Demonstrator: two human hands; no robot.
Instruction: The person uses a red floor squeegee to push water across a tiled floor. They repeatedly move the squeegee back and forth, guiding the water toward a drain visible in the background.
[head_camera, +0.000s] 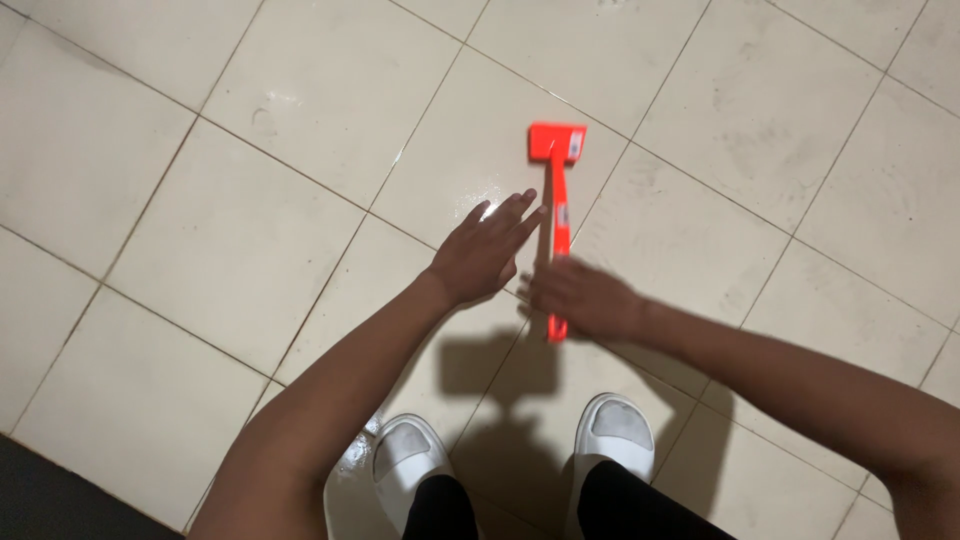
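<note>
Orange hammer-shaped tool (556, 200) lies flat on the pale tiled floor (230, 240), block head away from the person, straight handle running back toward the feet. A small label shows on the head and another partway down the handle.

Left hand (485, 250) hovers palm down just left of the handle, fingers stretched out and together, fingertips close to the handle's upper part; contact with it cannot be told. It holds nothing.

Right hand (580, 298) is over the lower part of the handle, blurred by motion. Handle end sticks out below the hand. The fingers look loosely curled across the handle, but whether they actually grip it cannot be told from the blur.

Both forearms are bare. Two white slippers (410, 450) show at bottom, feet apart, black trouser legs above them. A shadow falls on the tiles between the slippers. A wet shine shows on the floor by the left slipper and near the left hand. Dark strip in the bottom left corner.
</note>
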